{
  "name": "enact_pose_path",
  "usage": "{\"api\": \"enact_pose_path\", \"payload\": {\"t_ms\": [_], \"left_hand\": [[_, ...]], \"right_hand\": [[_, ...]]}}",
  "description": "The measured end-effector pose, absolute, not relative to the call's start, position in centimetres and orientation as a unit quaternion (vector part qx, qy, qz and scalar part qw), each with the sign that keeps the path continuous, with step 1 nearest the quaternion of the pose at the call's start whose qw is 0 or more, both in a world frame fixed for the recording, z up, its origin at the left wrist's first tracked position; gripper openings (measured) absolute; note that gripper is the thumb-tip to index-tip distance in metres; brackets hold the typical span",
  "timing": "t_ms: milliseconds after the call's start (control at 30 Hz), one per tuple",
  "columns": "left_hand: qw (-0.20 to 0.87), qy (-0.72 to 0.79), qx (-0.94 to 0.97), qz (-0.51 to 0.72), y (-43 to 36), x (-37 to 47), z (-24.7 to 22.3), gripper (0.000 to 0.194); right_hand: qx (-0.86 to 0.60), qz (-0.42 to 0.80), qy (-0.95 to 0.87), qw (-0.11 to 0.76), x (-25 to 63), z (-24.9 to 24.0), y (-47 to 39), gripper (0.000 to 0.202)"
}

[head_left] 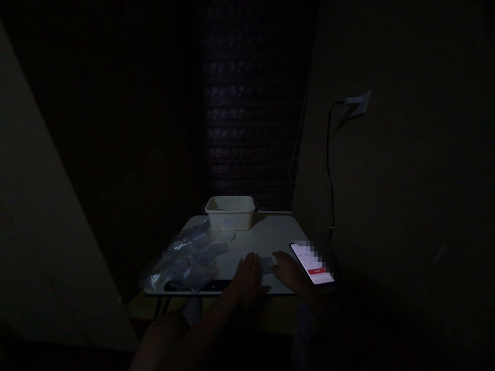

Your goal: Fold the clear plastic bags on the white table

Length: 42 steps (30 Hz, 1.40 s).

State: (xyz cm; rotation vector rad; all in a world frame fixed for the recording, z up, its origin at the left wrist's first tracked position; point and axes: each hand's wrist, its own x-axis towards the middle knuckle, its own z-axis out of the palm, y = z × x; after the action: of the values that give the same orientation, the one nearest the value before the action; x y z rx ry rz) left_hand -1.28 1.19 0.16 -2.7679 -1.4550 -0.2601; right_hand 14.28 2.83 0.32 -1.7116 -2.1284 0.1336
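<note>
A small, clear plastic bag [266, 265] lies near the front edge of the white folding table, between my two hands. My left hand [248, 274] rests flat at the bag's left edge, fingers stretched forward and the thumb pointing right. At the opposite edge, the bent fingers of my right hand [288, 269] pinch the plastic. Dim light hides the detail of the fingertips and whatever the bag may contain.
A heap of crumpled clear plastic [189, 257] covers the left of the table [270, 229], partly over a dark flat object [218, 285]. A cream tub [231, 220] stands at the back. A lit phone [309, 260] lies at right, near a wall socket [358, 103] with a hanging cord.
</note>
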Motion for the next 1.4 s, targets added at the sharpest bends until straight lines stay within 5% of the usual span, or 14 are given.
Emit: {"api": "enact_pose_path", "payload": {"t_ms": [300,1400], "left_hand": [[0.032,-0.465,-0.884,-0.020,1.6,-0.2,-2.0,0.089],[0.018,-0.489,-0.872,0.015,1.7,0.0,-1.3,0.079]], "right_hand": [[-0.477,-0.021,-0.875,0.080,12.6,-1.9,2.3,0.050],[-0.480,0.009,-0.875,0.058,12.7,-1.7,2.2,0.049]]}}
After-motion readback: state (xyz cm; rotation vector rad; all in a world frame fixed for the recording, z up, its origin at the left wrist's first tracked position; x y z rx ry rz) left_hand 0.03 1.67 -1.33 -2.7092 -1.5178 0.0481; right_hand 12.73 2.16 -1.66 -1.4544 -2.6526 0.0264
